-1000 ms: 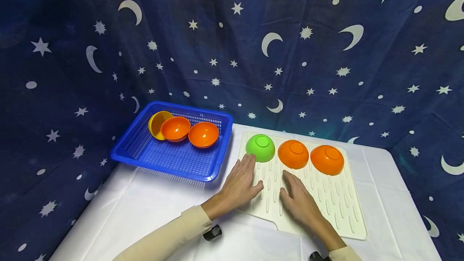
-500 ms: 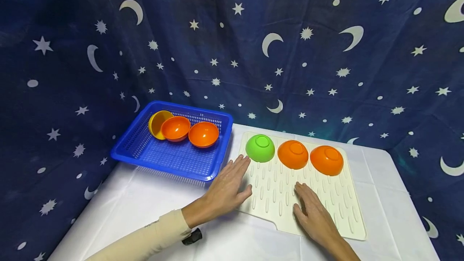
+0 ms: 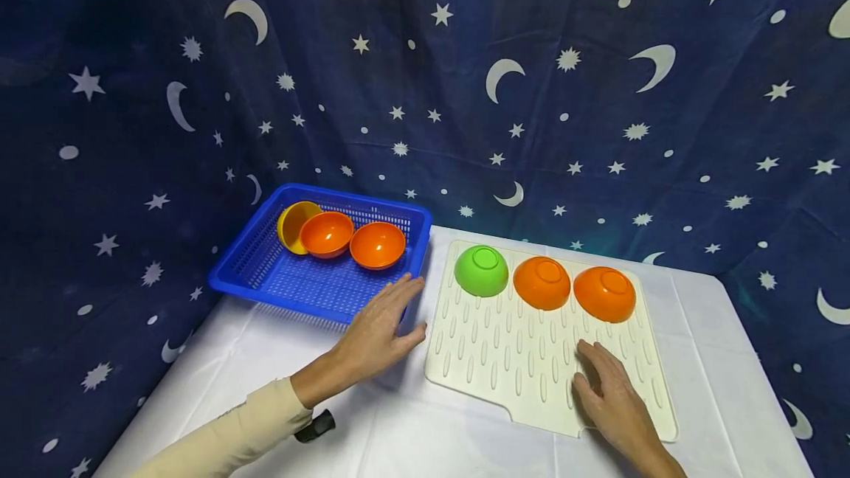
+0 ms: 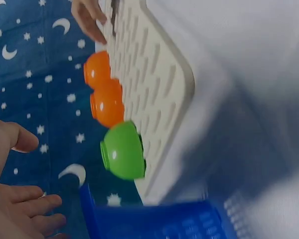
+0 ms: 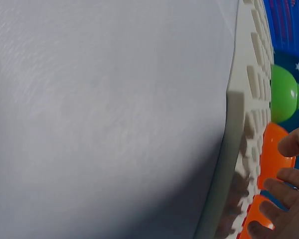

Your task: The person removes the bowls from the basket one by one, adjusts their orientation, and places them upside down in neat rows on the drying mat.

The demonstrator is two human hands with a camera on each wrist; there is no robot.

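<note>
My left hand point(image 3: 375, 334) hovers by the front right corner of a blue plastic basket point(image 3: 265, 295), fingers extended and holding nothing. Inside the basket lie a yellow bowl point(image 3: 290, 229) tipped on its side and two orange bowls, one point(image 3: 327, 235) leaning against the yellow one, the other point(image 3: 378, 246) to its right. My right hand point(image 3: 614, 400) is above the right part of a cream drying mat point(image 3: 491, 360), fingers loosely bent and holding nothing. Upside down along the mat's back edge sit a green bowl point(image 3: 481, 271), an orange bowl point(image 3: 541, 283) and another orange bowl point(image 3: 604, 294).
A white cloth point(image 3: 398, 434) covers the table under the basket and mat. Behind and at both sides hangs a dark blue curtain point(image 3: 425, 80) with moons and stars. A black strap piece point(image 3: 315, 426) shows at my left wrist.
My left hand has moved left from beside the green bowl to the basket's corner. My right hand has drawn back to the right over the mat. The bowls stay in place.
</note>
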